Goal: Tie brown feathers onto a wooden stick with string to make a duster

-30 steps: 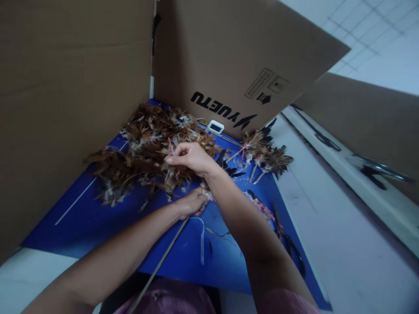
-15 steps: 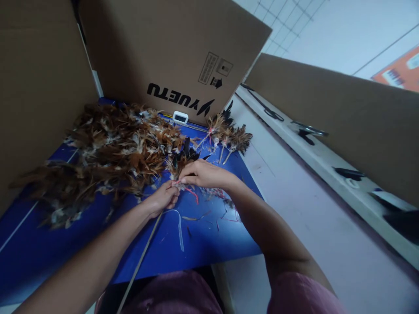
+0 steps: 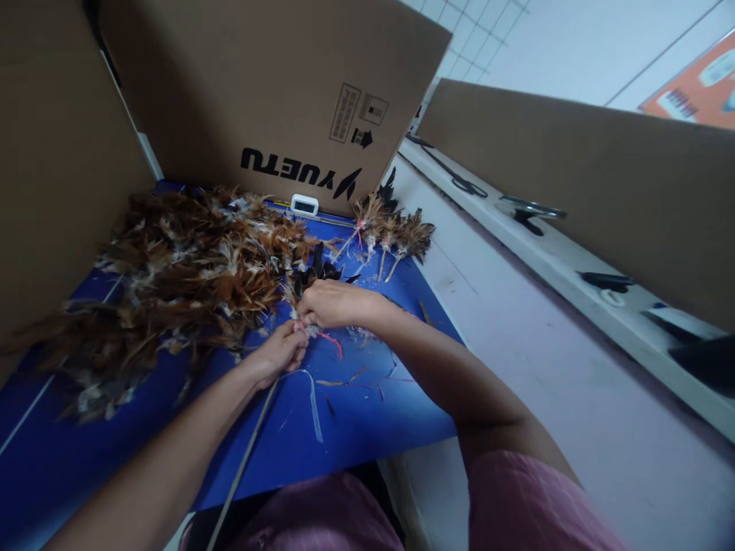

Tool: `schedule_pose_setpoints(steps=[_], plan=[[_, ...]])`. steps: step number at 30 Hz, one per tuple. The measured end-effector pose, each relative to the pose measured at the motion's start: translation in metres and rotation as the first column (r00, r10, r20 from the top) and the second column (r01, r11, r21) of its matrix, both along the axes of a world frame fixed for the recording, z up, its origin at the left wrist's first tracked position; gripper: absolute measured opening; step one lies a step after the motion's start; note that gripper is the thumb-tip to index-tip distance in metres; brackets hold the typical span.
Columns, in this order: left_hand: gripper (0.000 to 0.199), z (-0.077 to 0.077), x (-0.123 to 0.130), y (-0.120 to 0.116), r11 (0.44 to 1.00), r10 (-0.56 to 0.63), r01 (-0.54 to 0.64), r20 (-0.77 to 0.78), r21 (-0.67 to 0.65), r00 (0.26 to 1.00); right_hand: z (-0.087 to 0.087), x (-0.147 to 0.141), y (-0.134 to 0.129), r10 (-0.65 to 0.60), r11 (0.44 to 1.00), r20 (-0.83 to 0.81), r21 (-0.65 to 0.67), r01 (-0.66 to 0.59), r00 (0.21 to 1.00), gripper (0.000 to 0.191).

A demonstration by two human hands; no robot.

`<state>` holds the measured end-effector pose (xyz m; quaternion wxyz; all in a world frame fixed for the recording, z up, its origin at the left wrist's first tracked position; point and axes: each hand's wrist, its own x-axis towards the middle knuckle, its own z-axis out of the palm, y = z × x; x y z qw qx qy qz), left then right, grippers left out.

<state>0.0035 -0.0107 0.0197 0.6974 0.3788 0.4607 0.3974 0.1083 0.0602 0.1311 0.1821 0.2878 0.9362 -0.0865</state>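
My left hand (image 3: 280, 355) is closed round the upper part of a thin stick (image 3: 246, 453), which slants down past the table's front edge. At its fingertips are pale feather quills and red string (image 3: 333, 341), with a loose end trailing right. My right hand (image 3: 331, 304) is closed in a pinch just above, against the base of a brown and black feather bunch (image 3: 319, 268). What lies between its fingertips is hidden. A clear narrow strip (image 3: 315, 405) curves down onto the table from beside my left hand.
A large pile of brown feather bunches (image 3: 195, 260) covers the left of the blue table (image 3: 367, 428). Several tied bunches (image 3: 396, 233) lie at the back right, near a small white digital display (image 3: 304, 205). Cardboard panels (image 3: 276, 84) stand behind. Scissors (image 3: 469, 186) lie on the right ledge.
My right hand has moved slightly left and its fingers have curled in more at the feather base. My left hand keeps its grip on the stick. The whole view has shifted a little.
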Motion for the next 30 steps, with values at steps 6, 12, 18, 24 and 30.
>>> schedule_pose_setpoints(steps=[6,12,18,24,30], plan=[[0.018,0.001,-0.001,-0.002,1.000,-0.001,0.001,0.008,-0.025,1.000,0.000,-0.007,0.000,0.008,0.999,0.038,-0.044,-0.006,0.999,0.021],[0.019,-0.003,0.001,-0.002,1.000,0.008,-0.008,-0.003,0.006,1.000,-0.002,-0.014,-0.005,-0.048,0.999,0.124,-0.014,0.050,0.991,0.029],[0.019,-0.005,0.001,0.000,0.999,0.018,-0.018,-0.012,-0.029,1.000,-0.007,-0.026,-0.007,-0.118,0.993,0.137,0.019,0.117,0.984,0.031],[0.022,-0.001,-0.002,0.002,0.998,0.049,-0.048,0.018,-0.038,0.999,-0.003,-0.013,-0.007,-0.191,0.972,-0.048,0.133,0.196,0.980,0.034],[0.024,0.000,-0.004,0.004,0.995,0.087,-0.085,0.033,-0.057,0.996,0.003,0.027,-0.037,-0.331,0.793,-0.461,0.336,0.507,0.823,0.030]])
